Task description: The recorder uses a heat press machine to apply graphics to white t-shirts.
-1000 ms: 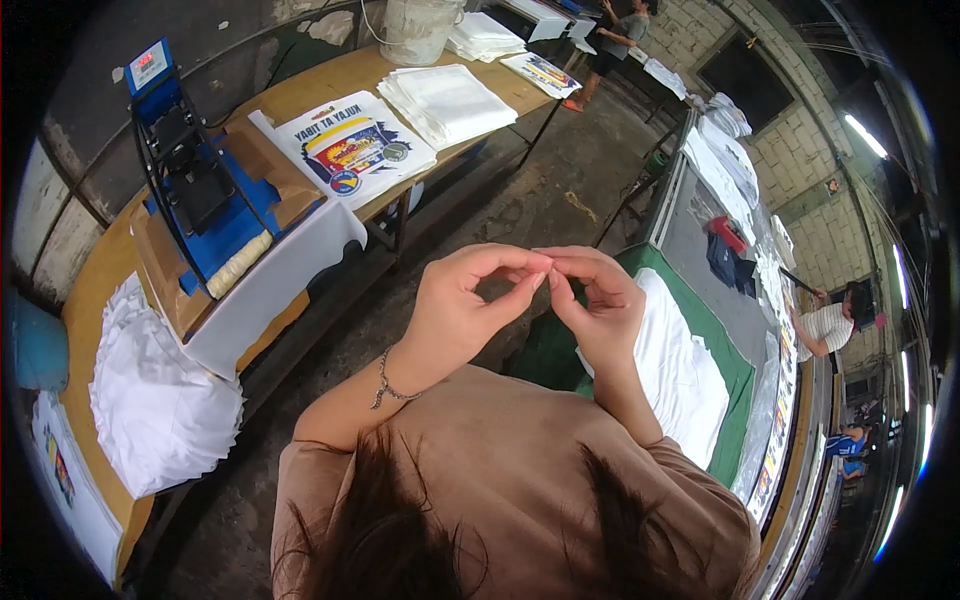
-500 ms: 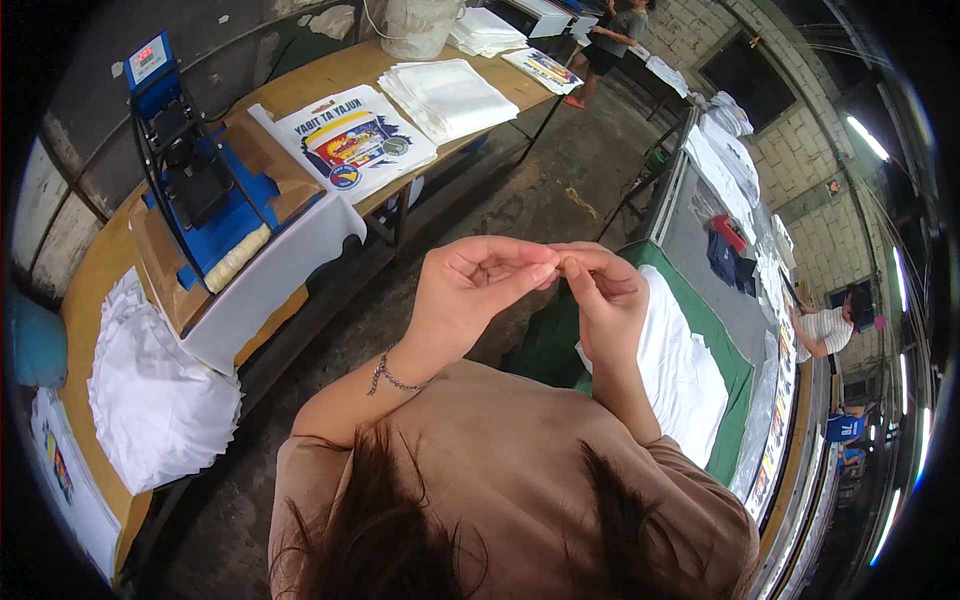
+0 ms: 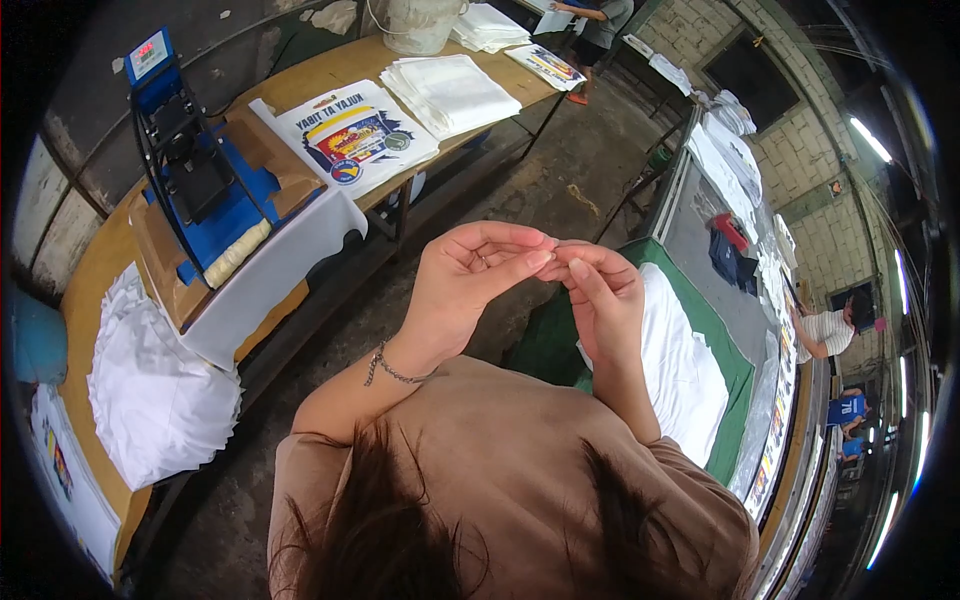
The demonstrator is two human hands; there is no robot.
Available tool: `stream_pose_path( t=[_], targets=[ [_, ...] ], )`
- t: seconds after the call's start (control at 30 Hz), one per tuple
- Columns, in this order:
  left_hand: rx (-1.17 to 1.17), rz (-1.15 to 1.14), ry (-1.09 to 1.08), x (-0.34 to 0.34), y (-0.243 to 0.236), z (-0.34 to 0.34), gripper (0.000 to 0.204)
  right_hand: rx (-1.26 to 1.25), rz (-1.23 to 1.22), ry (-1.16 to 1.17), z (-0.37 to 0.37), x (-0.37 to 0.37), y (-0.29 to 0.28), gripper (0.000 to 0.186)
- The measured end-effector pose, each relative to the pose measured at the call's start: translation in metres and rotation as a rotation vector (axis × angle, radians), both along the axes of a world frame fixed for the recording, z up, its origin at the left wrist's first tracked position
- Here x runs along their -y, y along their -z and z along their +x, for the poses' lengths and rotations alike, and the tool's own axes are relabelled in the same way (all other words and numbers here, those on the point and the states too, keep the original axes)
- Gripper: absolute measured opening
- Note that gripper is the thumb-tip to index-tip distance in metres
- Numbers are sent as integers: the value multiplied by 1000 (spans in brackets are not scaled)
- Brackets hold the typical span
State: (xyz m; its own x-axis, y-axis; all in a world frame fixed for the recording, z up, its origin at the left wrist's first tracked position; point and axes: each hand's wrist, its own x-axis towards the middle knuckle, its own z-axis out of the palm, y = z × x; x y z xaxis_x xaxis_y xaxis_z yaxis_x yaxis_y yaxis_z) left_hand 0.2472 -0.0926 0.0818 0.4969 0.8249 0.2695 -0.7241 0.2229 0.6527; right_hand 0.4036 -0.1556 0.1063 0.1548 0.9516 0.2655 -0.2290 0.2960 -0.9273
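My left hand and my right hand meet fingertip to fingertip in front of my chest. Each is closed in a pinch of thumb and forefinger. Whatever lies between the tips, if anything, is too small to make out. A chain bracelet hangs on my left wrist. Over on the left table stands a blue and black heat press, a cloth roll along its front edge. Beside it lies a pile of white printed fabric with a colourful design.
Stacked white cloth and a stained bucket occupy the left table's far part. White fabric bulges over its near edge. On the right, white cloth covers part of a green sheet. A person in a striped shirt stands beyond.
My hands have risen slightly and their fingertips have shifted a little, still pinched together. The far person at the top has moved, now holding a pale sheet.
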Motion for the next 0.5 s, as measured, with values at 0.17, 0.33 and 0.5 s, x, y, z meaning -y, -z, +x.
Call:
stream_pose_path(
  t=[0.17,0.33,0.5],
  targets=[
    [-10,24,9,0,1,0,20,51,25,35,-2,1,-1,13],
    [-2,13,12,0,1,1,20,128,55,56,-5,2,-1,14],
    [-31,75,-17,2,1,0,20,275,108,128,-5,3,1,17]
  ],
)
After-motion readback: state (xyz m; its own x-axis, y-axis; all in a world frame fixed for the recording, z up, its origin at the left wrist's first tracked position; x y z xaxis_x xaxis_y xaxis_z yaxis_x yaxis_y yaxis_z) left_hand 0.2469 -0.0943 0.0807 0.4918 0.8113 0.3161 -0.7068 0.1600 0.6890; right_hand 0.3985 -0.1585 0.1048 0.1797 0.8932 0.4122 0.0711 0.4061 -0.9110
